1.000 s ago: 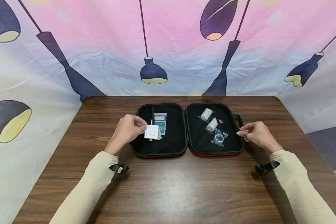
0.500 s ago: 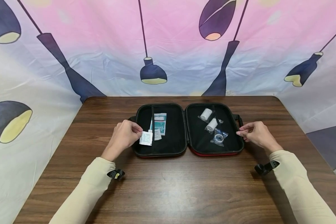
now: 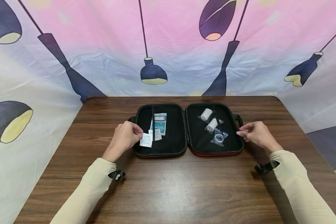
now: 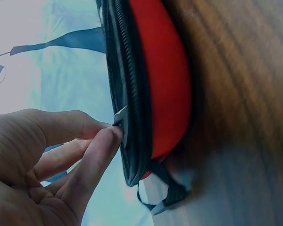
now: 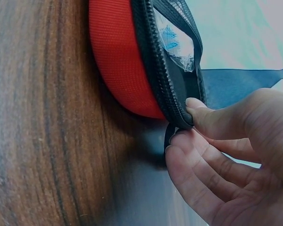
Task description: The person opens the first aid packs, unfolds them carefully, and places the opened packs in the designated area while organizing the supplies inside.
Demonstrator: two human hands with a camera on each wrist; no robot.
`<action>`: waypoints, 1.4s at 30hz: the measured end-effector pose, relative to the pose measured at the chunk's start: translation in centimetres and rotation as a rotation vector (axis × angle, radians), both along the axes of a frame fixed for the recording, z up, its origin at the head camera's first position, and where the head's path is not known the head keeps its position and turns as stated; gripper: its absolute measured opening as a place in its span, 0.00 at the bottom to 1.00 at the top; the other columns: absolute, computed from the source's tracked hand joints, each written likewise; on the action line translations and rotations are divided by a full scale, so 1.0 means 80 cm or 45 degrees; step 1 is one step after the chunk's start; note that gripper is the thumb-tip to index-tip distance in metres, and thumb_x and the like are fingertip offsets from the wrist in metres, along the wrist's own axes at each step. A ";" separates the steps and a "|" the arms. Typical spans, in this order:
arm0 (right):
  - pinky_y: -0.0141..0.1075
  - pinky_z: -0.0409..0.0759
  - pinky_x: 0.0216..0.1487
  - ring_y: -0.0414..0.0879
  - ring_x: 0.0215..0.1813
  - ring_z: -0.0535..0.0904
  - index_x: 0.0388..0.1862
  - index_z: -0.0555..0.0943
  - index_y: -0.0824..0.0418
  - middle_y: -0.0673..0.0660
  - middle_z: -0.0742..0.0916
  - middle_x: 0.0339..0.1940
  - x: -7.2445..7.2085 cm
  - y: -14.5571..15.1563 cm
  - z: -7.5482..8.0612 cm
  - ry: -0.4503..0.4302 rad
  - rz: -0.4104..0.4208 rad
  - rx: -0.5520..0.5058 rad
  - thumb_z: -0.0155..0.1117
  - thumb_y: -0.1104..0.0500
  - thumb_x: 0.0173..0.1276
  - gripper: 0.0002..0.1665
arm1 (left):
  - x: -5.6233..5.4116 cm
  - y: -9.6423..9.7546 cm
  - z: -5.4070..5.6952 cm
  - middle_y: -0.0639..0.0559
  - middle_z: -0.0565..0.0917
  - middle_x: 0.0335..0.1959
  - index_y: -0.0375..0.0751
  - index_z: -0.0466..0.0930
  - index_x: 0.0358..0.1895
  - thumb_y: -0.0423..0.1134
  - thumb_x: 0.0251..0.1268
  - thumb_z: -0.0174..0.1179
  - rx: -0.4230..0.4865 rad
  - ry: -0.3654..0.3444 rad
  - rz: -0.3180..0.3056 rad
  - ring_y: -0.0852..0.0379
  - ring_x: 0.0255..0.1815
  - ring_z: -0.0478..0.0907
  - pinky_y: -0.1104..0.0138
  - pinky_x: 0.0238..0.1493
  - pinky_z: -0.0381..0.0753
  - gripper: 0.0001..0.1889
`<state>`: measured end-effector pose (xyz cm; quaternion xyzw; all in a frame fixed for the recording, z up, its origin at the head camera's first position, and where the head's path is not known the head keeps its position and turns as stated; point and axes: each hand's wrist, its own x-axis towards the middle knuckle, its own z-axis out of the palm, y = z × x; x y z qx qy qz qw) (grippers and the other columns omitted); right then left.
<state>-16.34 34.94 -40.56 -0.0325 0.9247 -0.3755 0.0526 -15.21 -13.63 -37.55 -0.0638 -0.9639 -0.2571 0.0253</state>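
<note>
An unzipped red-and-black case point(image 3: 172, 133) lies spread flat on the table. My left hand point(image 3: 124, 137) pinches a small white printed packet point(image 3: 146, 140) between thumb and fingertips, low over the left half near its outer edge. In the left wrist view only a sliver of the packet point(image 4: 121, 117) shows at the case's rim. Beside it lie another white packet point(image 3: 157, 134) and a teal-and-white packet point(image 3: 161, 123), partly crossed by a black elastic strap point(image 3: 153, 115). My right hand point(image 3: 258, 134) pinches the right half's outer rim point(image 5: 181, 113), thumb inside, fingers outside.
In the case's right half lie two wrapped white rolls point(image 3: 206, 114) and a ring-shaped roll in clear and blue wrapping point(image 3: 219, 138). A carry handle point(image 3: 238, 119) sticks out at the right side. The wooden table point(image 3: 168, 186) ends at a printed cloth backdrop point(image 3: 179, 71).
My left hand has moved left and slightly towards me with the white packet, lowering it to the left half's outer edge; the packets behind are now uncovered. My right hand has stayed put.
</note>
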 end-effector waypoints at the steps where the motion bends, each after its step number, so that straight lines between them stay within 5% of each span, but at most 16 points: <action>1: 0.40 0.86 0.33 0.49 0.31 0.86 0.49 0.82 0.79 0.63 0.89 0.33 0.000 0.000 0.000 0.000 -0.001 -0.002 0.70 0.59 0.70 0.21 | 0.000 0.002 -0.001 0.50 0.88 0.27 0.38 0.90 0.33 0.30 0.60 0.66 0.000 -0.013 -0.002 0.53 0.30 0.83 0.54 0.38 0.80 0.03; 21: 0.39 0.86 0.33 0.48 0.30 0.85 0.49 0.83 0.78 0.61 0.89 0.32 -0.005 0.000 -0.003 0.003 0.003 0.018 0.70 0.58 0.70 0.21 | 0.000 -0.001 -0.009 0.49 0.87 0.31 0.38 0.88 0.35 0.31 0.62 0.65 0.053 -0.141 -0.005 0.54 0.33 0.83 0.56 0.40 0.82 0.03; 33: 0.39 0.86 0.33 0.48 0.30 0.85 0.50 0.82 0.79 0.63 0.89 0.34 -0.004 0.003 -0.002 0.004 0.004 0.006 0.70 0.58 0.71 0.23 | 0.005 0.010 -0.027 0.50 0.88 0.28 0.39 0.89 0.32 0.31 0.60 0.67 0.009 -0.049 -0.025 0.54 0.32 0.83 0.54 0.42 0.81 0.02; 42: 0.39 0.86 0.32 0.47 0.29 0.85 0.50 0.82 0.79 0.63 0.89 0.33 0.000 0.003 -0.002 -0.003 -0.004 0.005 0.70 0.57 0.70 0.23 | 0.015 0.007 -0.017 0.45 0.89 0.32 0.34 0.89 0.38 0.30 0.62 0.68 -0.015 0.021 -0.042 0.48 0.37 0.86 0.51 0.43 0.81 0.04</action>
